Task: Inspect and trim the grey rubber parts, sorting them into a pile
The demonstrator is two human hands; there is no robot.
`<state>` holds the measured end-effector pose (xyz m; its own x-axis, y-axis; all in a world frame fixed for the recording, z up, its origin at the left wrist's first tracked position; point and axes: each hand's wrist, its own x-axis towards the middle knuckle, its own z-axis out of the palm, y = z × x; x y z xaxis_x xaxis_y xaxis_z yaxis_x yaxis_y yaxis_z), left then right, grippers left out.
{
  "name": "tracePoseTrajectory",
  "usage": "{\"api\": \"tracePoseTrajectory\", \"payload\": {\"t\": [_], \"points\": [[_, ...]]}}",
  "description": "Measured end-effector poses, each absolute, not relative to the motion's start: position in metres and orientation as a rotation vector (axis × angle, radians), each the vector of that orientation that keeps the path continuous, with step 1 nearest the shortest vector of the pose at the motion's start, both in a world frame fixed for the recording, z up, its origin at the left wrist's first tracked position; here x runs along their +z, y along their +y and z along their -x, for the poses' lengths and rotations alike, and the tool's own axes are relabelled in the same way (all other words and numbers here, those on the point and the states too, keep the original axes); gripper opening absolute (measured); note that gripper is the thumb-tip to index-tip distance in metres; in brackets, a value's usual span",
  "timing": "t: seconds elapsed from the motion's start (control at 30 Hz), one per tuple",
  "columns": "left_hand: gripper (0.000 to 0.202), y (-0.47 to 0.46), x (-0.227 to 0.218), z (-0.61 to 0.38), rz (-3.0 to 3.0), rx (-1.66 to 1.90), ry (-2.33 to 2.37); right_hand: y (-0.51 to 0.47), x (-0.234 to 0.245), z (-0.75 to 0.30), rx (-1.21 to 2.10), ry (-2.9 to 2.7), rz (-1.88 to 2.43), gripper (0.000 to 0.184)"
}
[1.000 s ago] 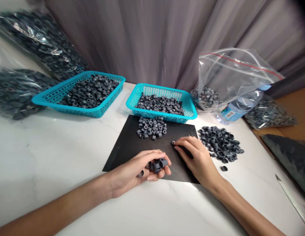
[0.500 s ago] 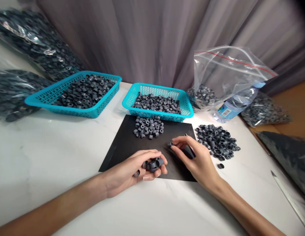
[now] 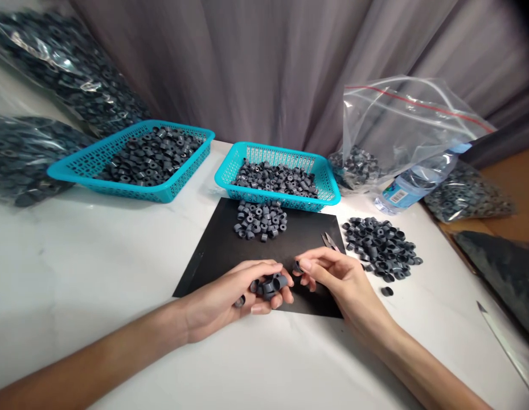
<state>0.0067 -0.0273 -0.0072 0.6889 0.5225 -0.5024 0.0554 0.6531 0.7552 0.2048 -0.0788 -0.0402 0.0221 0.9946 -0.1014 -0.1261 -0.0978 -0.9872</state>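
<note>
My left hand (image 3: 230,296) lies palm up on the near edge of a black mat (image 3: 221,250), cupped round several small grey rubber rings (image 3: 269,285). My right hand (image 3: 339,279) is just to its right, pinching one grey ring (image 3: 297,266) between thumb and forefinger, with small snips (image 3: 329,241) poking out behind its fingers. The ring is close to the left hand's fingertips. A small heap of grey rings (image 3: 259,219) lies at the mat's far edge.
Two turquoise baskets (image 3: 97,171) (image 3: 328,191) of grey rings stand behind the mat. A loose pile of rings (image 3: 381,247) lies to the right, with a stray ring (image 3: 387,291). Plastic bags of rings (image 3: 401,131), a water bottle (image 3: 413,185) and a knife blade (image 3: 503,347) surround them.
My right hand lifted a ring off the mat and brought it back toward my left hand. The snips' tips now show behind its fingers. The left hand has barely moved.
</note>
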Motion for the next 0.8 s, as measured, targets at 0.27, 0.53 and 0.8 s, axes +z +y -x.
{"api": "tracePoseTrajectory", "payload": {"t": [0.27, 0.53, 0.8], "points": [[0.028, -0.028, -0.007, -0.009, -0.830, 0.269, 0.738, -0.082, -0.035, -0.201, 1.329, -1.154, 1.249, 0.021], [0.031, -0.027, -0.008, -0.009, -0.829, 0.220, 0.691, -0.083, -0.037, -0.198, 1.329, -1.191, 1.259, 0.026], [0.030, -0.027, -0.008, -0.009, -0.823, 0.239, 0.719, -0.084, -0.043, -0.191, 1.181, -1.251, 1.325, 0.029]]}}
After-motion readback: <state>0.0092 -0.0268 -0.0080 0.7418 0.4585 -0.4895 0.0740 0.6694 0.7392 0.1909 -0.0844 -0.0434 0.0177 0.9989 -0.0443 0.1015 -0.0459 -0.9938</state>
